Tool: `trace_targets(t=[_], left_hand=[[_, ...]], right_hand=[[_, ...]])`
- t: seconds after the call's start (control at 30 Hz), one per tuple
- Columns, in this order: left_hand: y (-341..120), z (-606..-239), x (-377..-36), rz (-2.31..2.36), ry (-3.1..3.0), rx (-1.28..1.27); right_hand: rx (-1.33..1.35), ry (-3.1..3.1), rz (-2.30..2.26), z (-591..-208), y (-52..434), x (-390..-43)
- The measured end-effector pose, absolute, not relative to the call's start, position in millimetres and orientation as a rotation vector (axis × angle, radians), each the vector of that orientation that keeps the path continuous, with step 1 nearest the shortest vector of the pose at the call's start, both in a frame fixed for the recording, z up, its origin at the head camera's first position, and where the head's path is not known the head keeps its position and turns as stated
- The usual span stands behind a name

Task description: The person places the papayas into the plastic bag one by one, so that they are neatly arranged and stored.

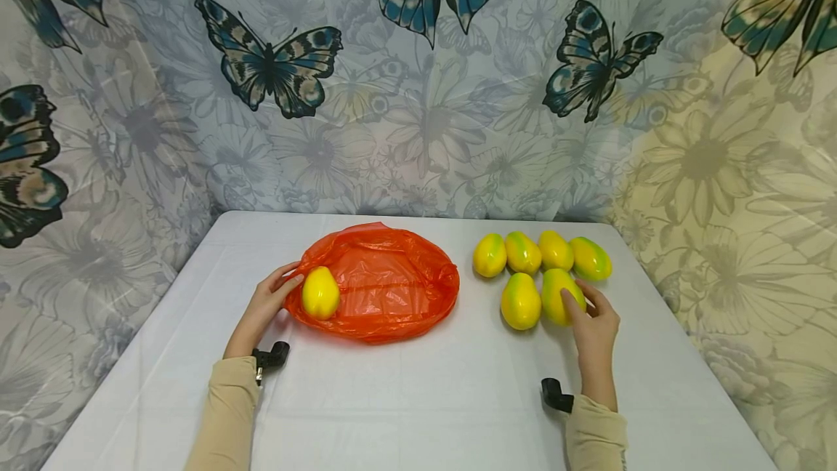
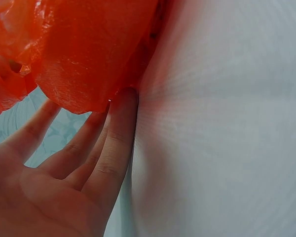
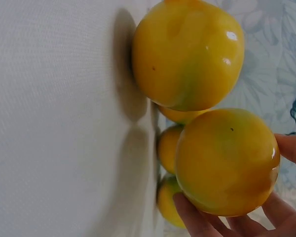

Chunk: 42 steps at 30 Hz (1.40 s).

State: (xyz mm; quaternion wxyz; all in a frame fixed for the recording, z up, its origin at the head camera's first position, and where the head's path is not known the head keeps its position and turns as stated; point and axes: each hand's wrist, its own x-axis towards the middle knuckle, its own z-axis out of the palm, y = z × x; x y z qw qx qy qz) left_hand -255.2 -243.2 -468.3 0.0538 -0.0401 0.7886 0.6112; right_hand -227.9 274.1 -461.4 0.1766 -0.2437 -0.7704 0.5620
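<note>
A red plastic bag (image 1: 392, 286) lies spread with its mouth facing up, and one yellow mango (image 1: 320, 293) sits inside at its left. My left hand (image 1: 267, 304) holds the bag's left rim; in the left wrist view, red plastic (image 2: 93, 54) covers its fingertips. On the right, my right hand (image 1: 596, 322) grips a yellow-green mango (image 1: 558, 298), thumb on the near side and fingers on the far side. The same gripped mango (image 3: 227, 163) fills the middle of the right wrist view. Another mango (image 1: 521, 302) stands just left of it.
Behind the gripped mango is a row of several more, from the leftmost mango (image 1: 490, 256) to the rightmost mango (image 1: 591, 259). A white cloth covers the table (image 1: 418, 405). Butterfly-patterned fabric (image 1: 425, 129) hangs behind and at both sides.
</note>
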Motion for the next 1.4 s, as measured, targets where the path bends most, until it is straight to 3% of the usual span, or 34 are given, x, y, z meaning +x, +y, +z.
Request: trace_targets(t=[1.4], left_hand=[[-243.8, -467.7, -255.8, 1.835, 2.408, -0.146]], right_hand=[[-0.609, -2.066, 1.685, -439.9, 252.9, -235.9]])
